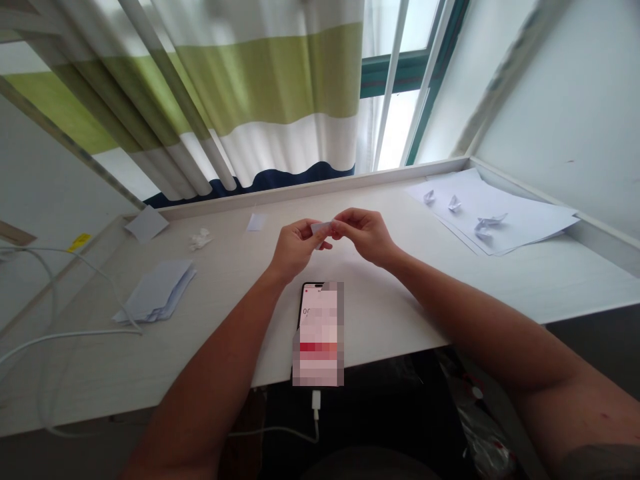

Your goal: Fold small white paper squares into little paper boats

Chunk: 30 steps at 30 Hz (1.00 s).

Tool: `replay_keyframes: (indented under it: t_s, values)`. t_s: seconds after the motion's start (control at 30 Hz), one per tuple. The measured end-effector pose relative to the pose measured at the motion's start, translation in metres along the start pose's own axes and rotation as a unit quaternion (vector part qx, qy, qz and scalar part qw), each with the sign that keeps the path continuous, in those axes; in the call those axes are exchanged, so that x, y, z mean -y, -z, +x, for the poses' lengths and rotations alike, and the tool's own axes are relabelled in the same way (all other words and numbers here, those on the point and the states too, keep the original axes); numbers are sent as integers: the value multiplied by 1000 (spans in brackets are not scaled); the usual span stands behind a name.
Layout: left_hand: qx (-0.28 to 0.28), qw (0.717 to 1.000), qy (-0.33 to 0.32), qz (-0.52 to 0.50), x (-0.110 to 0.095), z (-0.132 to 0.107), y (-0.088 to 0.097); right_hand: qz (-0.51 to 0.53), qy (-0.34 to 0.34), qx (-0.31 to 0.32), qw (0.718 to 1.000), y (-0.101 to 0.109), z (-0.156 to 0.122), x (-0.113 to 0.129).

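Between my two hands is a small folded piece of white paper (321, 229), held up over the middle of the desk. My left hand (295, 248) pinches it from the left, with the thumb on top. From the right, the thumb and fingertips of my right hand (364, 233) close on the paper's other edge. The fingers hide part of the paper, so its exact fold cannot be made out. Just below the hands lies a phone (320, 333) with a lit, partly blurred screen.
White sheets (525, 230) at the right carry several small folded paper shapes (454, 203). Leftward are a paper stack (157, 290), a crumpled paper (201, 239), a square sheet (147, 223) and a small slip (255, 222). A white cable (75, 333) loops over the desk's left side.
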<state>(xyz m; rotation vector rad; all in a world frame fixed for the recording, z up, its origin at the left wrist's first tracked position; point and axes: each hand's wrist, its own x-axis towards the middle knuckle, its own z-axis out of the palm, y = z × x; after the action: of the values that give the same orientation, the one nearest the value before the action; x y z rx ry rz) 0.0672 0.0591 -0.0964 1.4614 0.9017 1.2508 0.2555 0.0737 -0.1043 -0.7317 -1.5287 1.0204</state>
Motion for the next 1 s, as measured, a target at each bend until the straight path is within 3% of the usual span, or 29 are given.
replay_keyframes:
  t_s: [0.17, 0.3, 0.4, 0.73, 0.9, 1.0]
  values:
    - [-9, 1000, -1, 11, 3, 0, 0, -85, 55, -13, 995, 2, -1, -1]
    - [-32, 999, -12, 15, 3, -1, 0, -196, 157, -4, 968, 8, 1, 2]
    - [-40, 999, -20, 11, 1, -1, -1, -230, 196, 6, 953, 13, 4, 1]
    - [-36, 998, -31, 39, -2, -3, 0, -332, 248, 59, 908, 22, 7, 1]
    - [-24, 998, -23, 60, 1, -4, 1, -336, 245, 90, 905, 24, 8, 3]
    - [-30, 995, -50, 82, 3, -3, 1, -332, 247, 105, 904, 25, 9, 1]
